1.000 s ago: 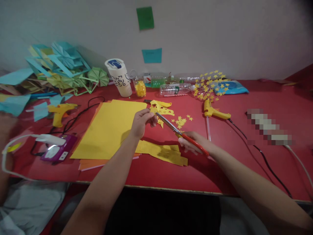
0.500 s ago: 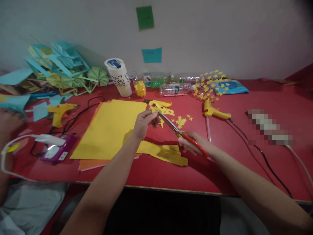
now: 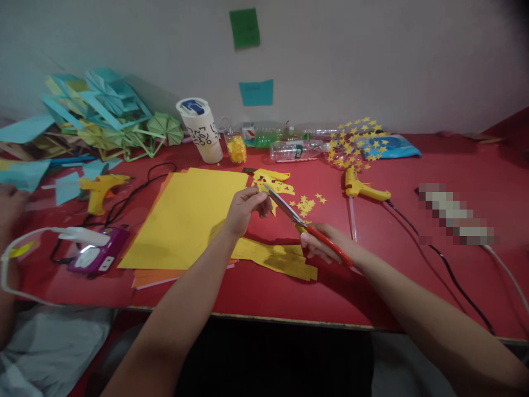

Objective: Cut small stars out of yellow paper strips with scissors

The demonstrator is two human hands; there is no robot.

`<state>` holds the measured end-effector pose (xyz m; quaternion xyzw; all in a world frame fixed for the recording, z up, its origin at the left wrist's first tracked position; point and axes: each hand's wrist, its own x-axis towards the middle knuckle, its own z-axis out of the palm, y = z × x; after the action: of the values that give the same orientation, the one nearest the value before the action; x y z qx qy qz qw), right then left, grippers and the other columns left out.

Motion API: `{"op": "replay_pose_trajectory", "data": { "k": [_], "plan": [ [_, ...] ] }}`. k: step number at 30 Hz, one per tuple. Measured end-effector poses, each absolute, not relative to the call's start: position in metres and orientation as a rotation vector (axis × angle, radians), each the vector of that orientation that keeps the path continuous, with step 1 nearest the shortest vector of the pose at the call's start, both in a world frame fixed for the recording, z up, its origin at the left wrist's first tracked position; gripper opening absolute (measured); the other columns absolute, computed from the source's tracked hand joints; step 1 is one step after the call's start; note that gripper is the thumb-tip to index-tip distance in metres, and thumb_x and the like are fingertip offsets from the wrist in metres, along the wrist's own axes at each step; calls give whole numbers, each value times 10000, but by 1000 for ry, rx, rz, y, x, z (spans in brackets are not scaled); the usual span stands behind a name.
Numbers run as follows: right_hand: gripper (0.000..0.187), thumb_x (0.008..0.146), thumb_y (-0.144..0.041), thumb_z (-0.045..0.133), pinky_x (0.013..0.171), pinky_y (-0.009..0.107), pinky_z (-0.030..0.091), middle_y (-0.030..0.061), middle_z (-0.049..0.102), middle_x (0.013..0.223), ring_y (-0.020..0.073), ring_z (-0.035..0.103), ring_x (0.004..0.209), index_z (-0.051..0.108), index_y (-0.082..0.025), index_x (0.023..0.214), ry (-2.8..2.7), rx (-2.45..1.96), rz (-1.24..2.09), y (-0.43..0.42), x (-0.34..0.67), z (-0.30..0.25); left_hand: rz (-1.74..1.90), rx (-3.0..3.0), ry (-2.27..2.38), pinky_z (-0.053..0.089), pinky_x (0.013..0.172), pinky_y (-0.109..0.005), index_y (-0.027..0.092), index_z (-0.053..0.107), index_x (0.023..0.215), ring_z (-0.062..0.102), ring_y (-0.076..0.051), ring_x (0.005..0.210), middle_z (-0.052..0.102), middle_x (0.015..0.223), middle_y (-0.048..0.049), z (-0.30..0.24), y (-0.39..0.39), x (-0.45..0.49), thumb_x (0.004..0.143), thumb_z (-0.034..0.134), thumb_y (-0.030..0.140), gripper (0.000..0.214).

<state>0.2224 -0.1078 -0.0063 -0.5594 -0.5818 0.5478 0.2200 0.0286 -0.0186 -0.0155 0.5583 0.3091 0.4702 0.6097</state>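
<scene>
My right hand (image 3: 324, 241) is closed on a pair of scissors (image 3: 285, 207) with red handles, the blades angled up to the left. The blade tips reach the fingers of my left hand (image 3: 248, 207), which are pinched around a small piece of yellow paper (image 3: 274, 208). Most of that piece is hidden by the fingers and blades. Behind the hands lie cut yellow scraps (image 3: 285, 186) with star-shaped holes and a little pile of yellow paper stars (image 3: 306, 206). Yellow paper strips (image 3: 276, 257) lie below, and a yellow sheet (image 3: 177, 220) tops a stack on the left.
Two yellow glue guns, one at left (image 3: 99, 192) and one at right (image 3: 366, 191), rest on the red table (image 3: 264, 298) with cords. A purple power socket (image 3: 99, 256), a white tumbler (image 3: 201, 132), plastic bottles (image 3: 295, 150) and another person's hand (image 3: 10, 207) are around.
My hands and the scissors stay almost where they were. At the far left, the other person's hand has shifted down slightly and the blue paper beside it has moved.
</scene>
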Motion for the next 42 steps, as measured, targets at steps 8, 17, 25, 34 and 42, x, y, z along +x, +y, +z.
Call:
{"op": "replay_pose_trajectory", "data": {
  "k": [8,17,25,34,42],
  "plan": [
    [473,717,-629,570,320,179,281,-40,492,469,36,384,318,446,-181,634,-1622,-1534,1510,-107,222,-6,1085,1298,737,387,404,-209,141,586,561,504,-68,393,603,514,-2,-14,-19,29,699,586,274,192],
    [464,712,-620,574,304,178,264,-29,521,486,33,366,308,460,-176,644,-1612,-1560,1506,-107,222,-7,1102,1367,715,394,419,-206,147,567,561,514,-71,409,566,491,12,-17,-18,28,732,565,264,207],
    [439,734,-592,575,301,177,271,-34,516,468,33,367,302,474,-174,644,-1621,-1558,1508,-106,224,-10,1110,1403,744,403,425,-208,151,555,553,516,-69,417,568,502,10,-19,-18,28,744,561,277,229],
    [468,731,-625,568,317,181,301,-58,467,413,40,378,296,466,-180,629,-1563,-1569,1499,-108,222,-10,1117,1359,726,395,417,-207,144,583,568,514,-67,413,577,519,8,-20,-19,31,746,568,283,226],
    [489,733,-644,548,294,169,317,-69,432,378,46,392,283,457,-182,601,-1527,-1562,1536,-108,219,-8,1099,1337,705,397,421,-204,142,597,583,516,-67,417,584,518,6,-21,-18,30,754,566,275,219]
  ]
}}
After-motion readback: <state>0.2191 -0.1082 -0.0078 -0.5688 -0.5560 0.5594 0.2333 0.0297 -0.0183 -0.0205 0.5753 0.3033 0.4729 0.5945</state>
